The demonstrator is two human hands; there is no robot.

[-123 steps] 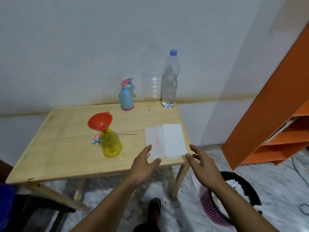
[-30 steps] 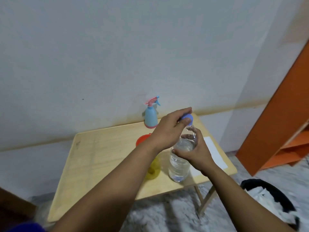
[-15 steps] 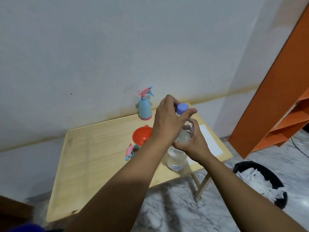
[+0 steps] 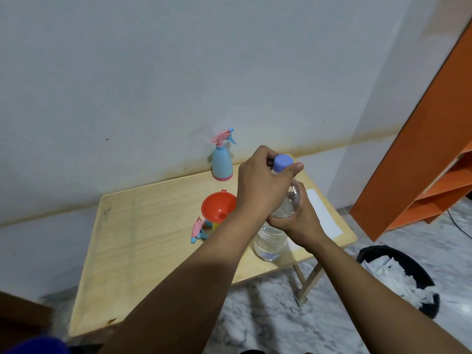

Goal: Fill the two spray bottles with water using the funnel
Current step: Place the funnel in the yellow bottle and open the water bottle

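A clear water bottle (image 4: 269, 241) stands at the wooden table's (image 4: 143, 241) front right. My right hand (image 4: 300, 221) grips its upper body. My left hand (image 4: 263, 187) curls over the top and pinches the blue cap (image 4: 283, 162). An orange funnel (image 4: 218, 206) sits in the neck of the yellow spray bottle (image 4: 216, 226), which my left forearm mostly hides. That bottle's pink and blue spray head (image 4: 198, 231) lies on the table beside it. The blue spray bottle (image 4: 222, 162), with its pink trigger head on, stands at the back near the wall.
White paper sheets (image 4: 323, 215) lie on the table's right end. A black bin (image 4: 401, 274) with crumpled paper stands on the marble floor at the right. An orange shelf unit (image 4: 429, 159) rises at the far right. The wall runs close behind the table.
Four seconds ago both hands were open near the table edge and the water bottle stood at the back. Now it stands at the front, gripped by both hands; the left has shifted round the cap.
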